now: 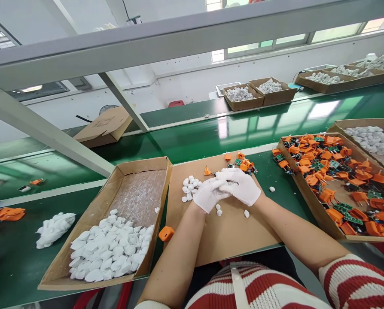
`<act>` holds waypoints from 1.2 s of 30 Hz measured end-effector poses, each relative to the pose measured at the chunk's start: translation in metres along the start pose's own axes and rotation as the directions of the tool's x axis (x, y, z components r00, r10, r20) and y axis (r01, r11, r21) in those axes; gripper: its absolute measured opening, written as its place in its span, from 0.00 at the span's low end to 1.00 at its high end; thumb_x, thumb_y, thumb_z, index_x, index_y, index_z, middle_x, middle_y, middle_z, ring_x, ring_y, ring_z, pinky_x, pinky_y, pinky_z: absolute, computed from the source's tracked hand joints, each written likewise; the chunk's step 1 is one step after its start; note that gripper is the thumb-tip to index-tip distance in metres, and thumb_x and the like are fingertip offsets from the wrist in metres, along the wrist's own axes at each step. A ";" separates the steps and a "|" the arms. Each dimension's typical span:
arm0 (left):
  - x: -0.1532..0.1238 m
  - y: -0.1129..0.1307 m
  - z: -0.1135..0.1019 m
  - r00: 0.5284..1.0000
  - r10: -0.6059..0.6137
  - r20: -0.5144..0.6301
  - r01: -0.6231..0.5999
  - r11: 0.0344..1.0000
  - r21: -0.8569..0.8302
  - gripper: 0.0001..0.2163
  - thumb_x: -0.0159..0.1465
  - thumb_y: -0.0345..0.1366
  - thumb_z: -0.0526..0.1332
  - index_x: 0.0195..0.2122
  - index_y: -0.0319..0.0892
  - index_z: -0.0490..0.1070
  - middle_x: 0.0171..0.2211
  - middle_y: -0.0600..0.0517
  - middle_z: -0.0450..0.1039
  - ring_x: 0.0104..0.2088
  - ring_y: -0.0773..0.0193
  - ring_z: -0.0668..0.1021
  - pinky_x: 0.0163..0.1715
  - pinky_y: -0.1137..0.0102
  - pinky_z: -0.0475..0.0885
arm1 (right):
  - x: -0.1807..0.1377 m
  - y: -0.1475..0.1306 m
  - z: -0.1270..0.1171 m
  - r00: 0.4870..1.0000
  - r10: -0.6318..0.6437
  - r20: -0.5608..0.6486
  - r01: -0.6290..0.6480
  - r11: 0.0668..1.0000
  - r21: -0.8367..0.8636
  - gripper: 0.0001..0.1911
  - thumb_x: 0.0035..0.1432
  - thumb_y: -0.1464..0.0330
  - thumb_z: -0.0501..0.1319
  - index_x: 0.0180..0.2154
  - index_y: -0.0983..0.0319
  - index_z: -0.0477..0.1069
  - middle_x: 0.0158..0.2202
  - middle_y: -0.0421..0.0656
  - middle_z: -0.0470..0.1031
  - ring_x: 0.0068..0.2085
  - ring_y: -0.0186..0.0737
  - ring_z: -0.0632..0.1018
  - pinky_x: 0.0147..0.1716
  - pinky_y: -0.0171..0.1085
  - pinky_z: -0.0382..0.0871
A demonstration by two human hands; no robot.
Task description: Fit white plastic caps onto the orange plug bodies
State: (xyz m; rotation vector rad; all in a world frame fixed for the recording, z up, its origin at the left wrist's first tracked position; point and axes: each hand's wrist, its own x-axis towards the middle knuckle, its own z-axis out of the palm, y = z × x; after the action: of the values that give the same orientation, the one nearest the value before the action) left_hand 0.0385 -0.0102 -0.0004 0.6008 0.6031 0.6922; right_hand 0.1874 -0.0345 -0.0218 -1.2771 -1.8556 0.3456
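My left hand (209, 195) and my right hand (244, 187), both in white gloves, meet over a brown cardboard sheet (230, 240). Their fingers are bent and pressed together; whatever lies between them is hidden. Just left of them sits a cluster of small white putty-like lumps (189, 187). A few loose white lumps (218, 210) lie nearer to me, with another lump (246, 213) below my right hand. Beyond the fingers are orange plug housings with circuit boards (244, 163) and a single orange plug piece (207, 171).
On the left stands a cardboard tray of white lumps (111, 249), with an orange cube-shaped housing (166, 234) beside it. A box of orange plugs and circuit boards (311, 206) is at right. Behind runs a green conveyor belt (192, 143); a metal beam (179, 40) crosses above.
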 end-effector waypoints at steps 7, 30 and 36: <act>0.009 0.000 -0.004 0.998 0.056 -0.002 -0.056 0.995 -0.077 0.08 0.64 0.37 0.61 0.34 0.38 0.74 0.33 0.48 0.75 0.40 0.61 0.79 0.39 0.71 0.75 | -0.006 0.004 0.011 0.981 -0.085 -0.176 0.034 0.960 -0.277 0.34 0.49 0.56 0.70 0.56 0.61 0.70 0.57 0.49 0.72 0.58 0.55 0.69 0.57 0.52 0.62; 0.009 -0.016 -0.005 0.989 0.144 -0.024 -0.139 0.977 0.163 0.09 0.54 0.36 0.71 0.32 0.38 0.74 0.30 0.49 0.74 0.35 0.61 0.78 0.42 0.66 0.75 | -0.004 0.000 0.009 0.992 0.041 -0.116 -0.059 0.986 -0.155 0.14 0.50 0.67 0.66 0.41 0.54 0.80 0.49 0.40 0.79 0.55 0.53 0.72 0.60 0.55 0.53; 0.008 -0.013 -0.002 0.987 0.139 0.084 -0.151 0.974 0.171 0.12 0.55 0.36 0.71 0.37 0.38 0.74 0.31 0.50 0.75 0.37 0.62 0.79 0.46 0.65 0.73 | 0.001 0.011 0.014 0.993 0.020 -0.120 -0.037 0.989 -0.145 0.14 0.53 0.64 0.66 0.44 0.55 0.79 0.47 0.43 0.80 0.54 0.50 0.73 0.56 0.49 0.60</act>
State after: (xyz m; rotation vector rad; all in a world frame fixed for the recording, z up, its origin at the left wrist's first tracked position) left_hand 0.0473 -0.0118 -0.0126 0.8386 0.5615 0.7555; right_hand 0.1839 -0.0257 -0.0366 -1.3937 -1.7906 0.1467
